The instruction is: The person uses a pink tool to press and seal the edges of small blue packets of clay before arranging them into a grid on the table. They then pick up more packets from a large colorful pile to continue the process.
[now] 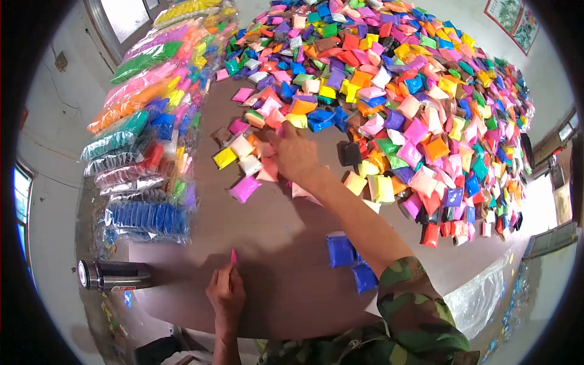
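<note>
My left hand [226,293] is closed near the front of the table, its thumb and fingers pinching a small bright pink packet [234,256] that points upward. My right hand [296,153] reaches forward over a small group of packets, its fingers bent down among them. Whether those fingers grip one is hidden. Close around it lie a yellow packet [225,158], a white packet [250,165], a magenta packet [244,189] and a salmon packet [267,170]. Beneath my right forearm are several dark blue packets [340,250].
A large heap of small multicoloured packets [420,109] covers the back and right of the table [274,274]. Long clear bags of colour-sorted packets [146,219] are stacked along the left. A dark flask [115,275] lies at the left edge. Clear plastic [480,298] hangs at the right.
</note>
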Available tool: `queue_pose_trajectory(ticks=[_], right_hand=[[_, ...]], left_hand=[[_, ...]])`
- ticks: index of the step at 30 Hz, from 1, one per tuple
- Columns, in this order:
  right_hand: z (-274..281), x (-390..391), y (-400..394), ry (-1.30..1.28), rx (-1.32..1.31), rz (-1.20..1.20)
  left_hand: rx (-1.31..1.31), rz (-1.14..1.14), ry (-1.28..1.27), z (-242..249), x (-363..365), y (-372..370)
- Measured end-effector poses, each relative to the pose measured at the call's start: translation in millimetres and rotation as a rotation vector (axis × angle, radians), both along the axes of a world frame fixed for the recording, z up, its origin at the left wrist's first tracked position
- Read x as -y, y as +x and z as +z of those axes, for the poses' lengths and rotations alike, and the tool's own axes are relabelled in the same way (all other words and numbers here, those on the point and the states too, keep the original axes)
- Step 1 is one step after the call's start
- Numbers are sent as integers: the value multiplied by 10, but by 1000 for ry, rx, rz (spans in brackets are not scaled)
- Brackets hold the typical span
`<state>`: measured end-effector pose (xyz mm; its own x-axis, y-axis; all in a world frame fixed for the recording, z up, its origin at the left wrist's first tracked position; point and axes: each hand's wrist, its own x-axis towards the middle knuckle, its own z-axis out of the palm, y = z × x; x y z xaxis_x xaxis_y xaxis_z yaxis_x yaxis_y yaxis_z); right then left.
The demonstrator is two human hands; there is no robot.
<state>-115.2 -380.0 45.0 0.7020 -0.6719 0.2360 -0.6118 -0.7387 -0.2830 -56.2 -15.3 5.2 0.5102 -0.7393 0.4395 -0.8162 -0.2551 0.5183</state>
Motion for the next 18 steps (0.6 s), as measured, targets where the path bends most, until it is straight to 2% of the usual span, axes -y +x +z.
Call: queue_pose_trajectory(ticks=[4, 10, 13, 16, 18], right_hand=[[-27, -322, -103, -64, -4, 60], [121, -386, -421, 16, -15, 196], [368, -360, -554, 213, 17, 102], [314, 56, -695, 216, -11, -39], [86, 411, -791, 44, 110, -130]], left_hand=[[23, -42, -49, 47, 27, 2], [-58, -29, -20, 33, -6, 10], [-95, -9, -45, 25, 2, 0], [-60, -12, -70, 17, 17, 13], [-53, -3, -59, 8, 16, 14]])
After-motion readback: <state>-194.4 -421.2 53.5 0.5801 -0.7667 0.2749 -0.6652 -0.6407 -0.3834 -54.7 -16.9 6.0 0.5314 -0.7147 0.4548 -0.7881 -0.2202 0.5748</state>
